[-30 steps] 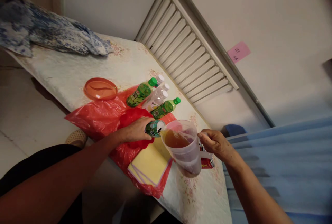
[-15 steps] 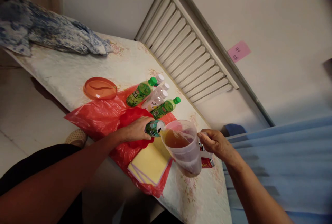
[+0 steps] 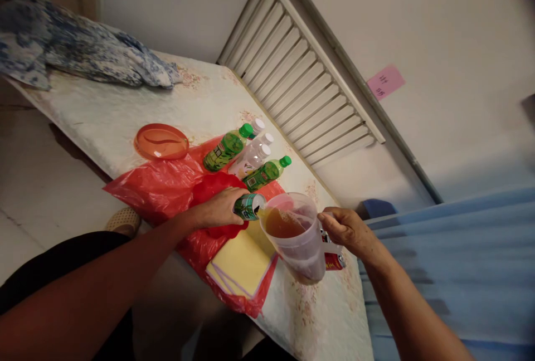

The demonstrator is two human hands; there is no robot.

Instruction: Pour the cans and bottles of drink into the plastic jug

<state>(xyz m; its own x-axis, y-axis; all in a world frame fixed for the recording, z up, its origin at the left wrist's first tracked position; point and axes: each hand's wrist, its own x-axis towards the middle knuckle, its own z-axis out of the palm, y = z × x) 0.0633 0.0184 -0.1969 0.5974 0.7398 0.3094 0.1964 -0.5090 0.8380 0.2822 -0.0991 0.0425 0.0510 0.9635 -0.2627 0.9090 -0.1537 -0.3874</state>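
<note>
Your left hand point(image 3: 220, 208) has its fingers wrapped around a green can point(image 3: 247, 206), closed to the can's width. The can is tipped, its opened top pointing away from those fingers and meeting the lip of a translucent pitcher point(image 3: 298, 255), where pale yellow liquid shows. Your right hand point(image 3: 345, 232) has its fingers curled round the pitcher's handle, the thumb on top. The pitcher lies between your two sets of fingers and leans toward the can, with brownish liquid point(image 3: 285, 223) inside. A red can point(image 3: 334, 261) sits just below your right fingers, partly hidden behind the handle.

Beneath your left fingers, a red plastic bag point(image 3: 156, 188) is spread on the counter point(image 3: 307, 316). On the bag, nearer to you than those fingers, are folded yellow cloths point(image 3: 242, 263). Beyond your left fingers stand two green-capped bottles point(image 3: 223, 152) and some white-capped clear bottles point(image 3: 246, 163), close together. Farther off, to the left of the same fingers, an orange round dish point(image 3: 162, 142) rests by the bag's edge.
</note>
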